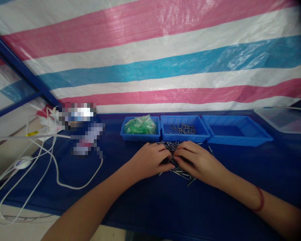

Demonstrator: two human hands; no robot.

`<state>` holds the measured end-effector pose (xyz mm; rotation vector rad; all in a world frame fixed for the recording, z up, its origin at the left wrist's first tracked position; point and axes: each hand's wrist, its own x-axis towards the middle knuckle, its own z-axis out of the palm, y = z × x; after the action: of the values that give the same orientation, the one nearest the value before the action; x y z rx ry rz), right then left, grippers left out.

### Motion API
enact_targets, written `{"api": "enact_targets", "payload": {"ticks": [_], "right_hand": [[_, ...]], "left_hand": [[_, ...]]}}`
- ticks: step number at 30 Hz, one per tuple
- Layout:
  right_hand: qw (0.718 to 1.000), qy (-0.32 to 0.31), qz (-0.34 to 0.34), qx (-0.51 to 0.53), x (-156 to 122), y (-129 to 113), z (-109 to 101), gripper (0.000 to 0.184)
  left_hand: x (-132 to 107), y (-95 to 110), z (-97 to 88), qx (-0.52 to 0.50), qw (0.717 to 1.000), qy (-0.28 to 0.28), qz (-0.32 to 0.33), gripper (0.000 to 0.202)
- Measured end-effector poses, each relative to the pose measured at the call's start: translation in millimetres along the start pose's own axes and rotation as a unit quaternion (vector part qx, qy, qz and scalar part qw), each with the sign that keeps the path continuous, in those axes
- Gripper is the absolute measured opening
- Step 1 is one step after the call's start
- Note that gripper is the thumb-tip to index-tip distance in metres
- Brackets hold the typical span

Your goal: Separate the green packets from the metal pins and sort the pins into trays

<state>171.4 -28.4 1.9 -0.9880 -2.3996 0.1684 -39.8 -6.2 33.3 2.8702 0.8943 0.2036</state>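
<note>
A loose pile of thin, nail-like metal pieces (180, 172) lies on the dark blue tabletop, in front of the blue bins. My left hand (152, 159) rests over the pile's left side, fingers curled in and thumb stretched along the near side. From the right, my right hand (199, 160) reaches into the same pile with its thumb and fingers bent together. The fingertips of both hands almost meet at the middle. Whatever they hold is too small and too hidden to make out. Similar metal pieces (187, 129) lie in the middle blue bin (202, 133), just behind my hands.
The left bin (140, 137) holds green and clear plastic packets (140, 125). A third blue bin (240, 140) stands at right, near a clear plastic container (283, 120). White cables (57, 167) loop across the left side. A striped sheet (150, 72) hangs behind.
</note>
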Motion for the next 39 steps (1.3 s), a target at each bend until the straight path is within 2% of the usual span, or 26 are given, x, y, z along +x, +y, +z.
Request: {"api": "enact_targets", "payload": {"ticks": [13, 26, 39], "right_hand": [[1.000, -0.006, -0.008, 0.010, 1.2, 0.6, -0.9, 0.014], [1.000, -0.012, -0.008, 0.004, 0.0, 1.7, 1.1, 0.014], [1.000, 0.003, -0.012, 0.002, 0.3, 3.6, 1.9, 0.014]], "left_hand": [[2.1, 4.4, -2.0, 0.044, 0.999, 0.015, -0.018, 0.030], [1.9, 3.6, -0.2, 0.043, 0.999, 0.016, -0.019, 0.027], [1.8, 7.5, -6.6, 0.018, 0.999, 0.033, -0.026, 0.027]]}}
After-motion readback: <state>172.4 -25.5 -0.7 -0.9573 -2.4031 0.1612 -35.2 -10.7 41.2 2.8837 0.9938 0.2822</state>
